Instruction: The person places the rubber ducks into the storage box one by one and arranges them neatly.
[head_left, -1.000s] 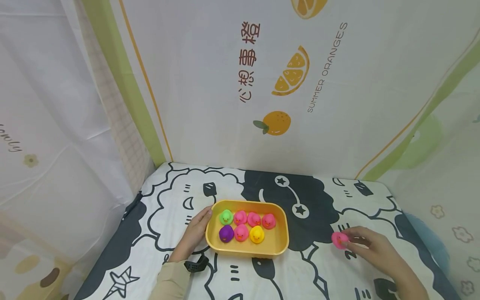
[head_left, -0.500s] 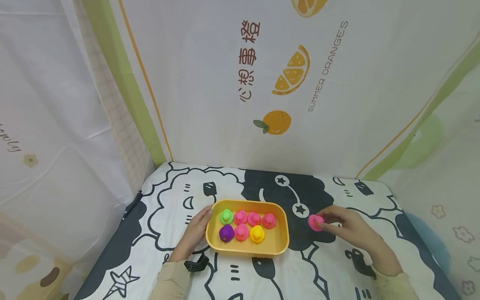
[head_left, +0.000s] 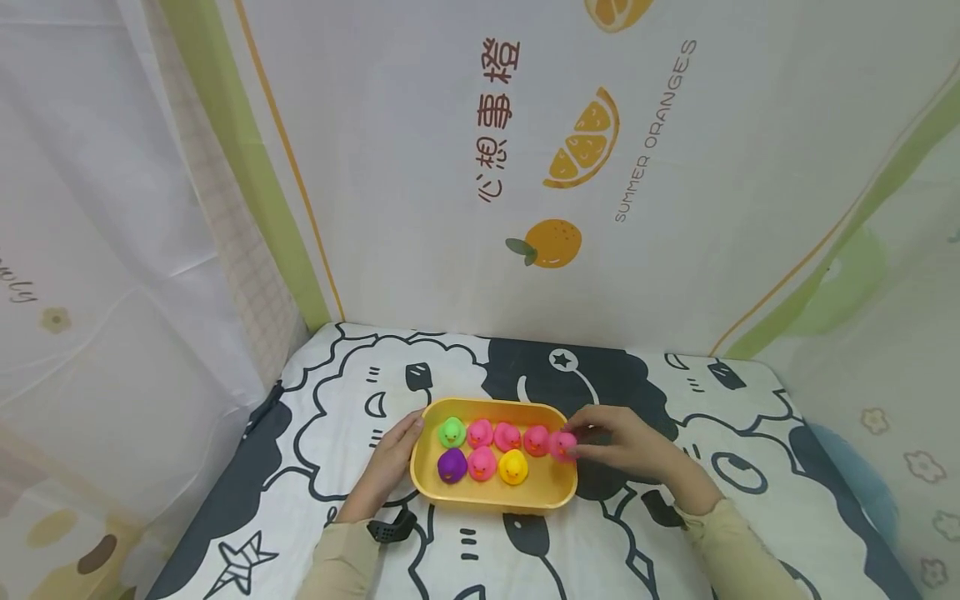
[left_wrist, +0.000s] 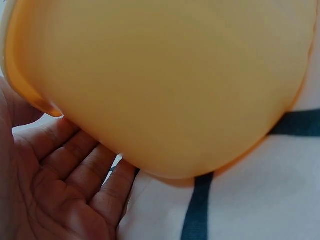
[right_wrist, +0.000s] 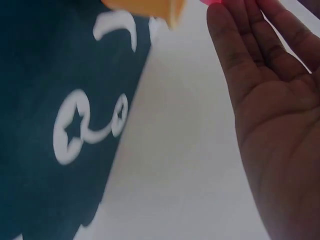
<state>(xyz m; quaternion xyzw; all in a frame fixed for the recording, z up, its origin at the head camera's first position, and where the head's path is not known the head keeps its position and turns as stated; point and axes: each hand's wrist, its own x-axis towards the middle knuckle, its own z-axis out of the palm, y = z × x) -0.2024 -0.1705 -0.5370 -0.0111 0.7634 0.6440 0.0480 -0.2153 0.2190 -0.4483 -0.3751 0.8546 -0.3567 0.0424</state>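
Observation:
In the head view a yellow plastic tray (head_left: 495,505) holds small rubber ducks in two rows: a green duck (head_left: 452,432), several pink ones, a purple duck (head_left: 452,466) and a yellow duck (head_left: 513,467). My left hand (head_left: 392,458) grips the tray's left end. The left wrist view shows its fingers (left_wrist: 75,160) against the outer wall and the thumb up by the rim. Over the tray's right end, my right hand (head_left: 626,442) pinches another pink duck (head_left: 562,447) between thumb and fingers. Only a sliver of that duck shows in the right wrist view.
Under the tray lies a white cloth (head_left: 258,492) with black cartoon drawings. A printed curtain (head_left: 420,183) hangs behind the table, with more curtain at both sides. A black band (head_left: 393,527) circles the left wrist.
My right hand has carried the pink duck leftward, from the cloth at the right to above the tray's right end. The left hand and the tray have stayed in place.

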